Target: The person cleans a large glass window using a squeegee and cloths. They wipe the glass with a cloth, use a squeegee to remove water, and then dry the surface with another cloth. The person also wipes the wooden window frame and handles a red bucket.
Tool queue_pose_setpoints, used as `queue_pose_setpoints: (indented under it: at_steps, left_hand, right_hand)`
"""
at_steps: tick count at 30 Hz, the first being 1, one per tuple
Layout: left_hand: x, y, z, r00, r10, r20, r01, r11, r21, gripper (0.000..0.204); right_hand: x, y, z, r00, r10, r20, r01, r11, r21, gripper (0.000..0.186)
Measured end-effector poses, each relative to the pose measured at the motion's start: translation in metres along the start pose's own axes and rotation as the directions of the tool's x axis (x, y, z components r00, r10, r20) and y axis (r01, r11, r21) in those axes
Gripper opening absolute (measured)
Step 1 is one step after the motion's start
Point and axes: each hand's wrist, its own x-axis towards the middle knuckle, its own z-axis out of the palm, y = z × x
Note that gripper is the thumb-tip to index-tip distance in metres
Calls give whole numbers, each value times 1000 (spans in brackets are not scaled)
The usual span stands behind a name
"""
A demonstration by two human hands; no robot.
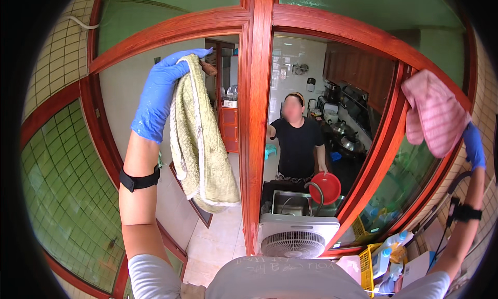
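My left hand (161,94), in a blue rubber glove, is raised in front of the open doorway. Its fingers are closed on a pale green terry towel (199,138) with white edging, which hangs down well below the hand. Out to the right, my right hand (473,146), also gloved in blue, grips a pink striped cloth (436,112). That cloth lies over the red-brown wooden frame (410,104) at the window's upper right. Most of the right hand's fingers are hidden behind the cloth.
Beyond the glass a person (298,143) in a black shirt holds a red basin (326,188) by a sink (291,203). A grey-white box fan (295,243) sits below the window. At lower right, a yellow crate (366,268) stands beside several bottles (383,262). Tiled walls flank the frames.
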Motion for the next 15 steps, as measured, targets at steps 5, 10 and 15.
queue_pose_setpoints:
  at_steps: [5,10,15]
  left_hand:
    - [31,14,25,996,80,-30,-81,996,-34,33]
    - [82,27,52,973,231,-3,-231,973,30,30]
    - [121,29,66,981,187,59,-194,969,153,30]
  right_hand:
    - [-54,45,62,954,-78,-289,93,995,39,47]
    - [-89,31,70,875,62,-479,237,810,537,50]
    - [-100,6,79,890,71,-451,267,719,641,49]
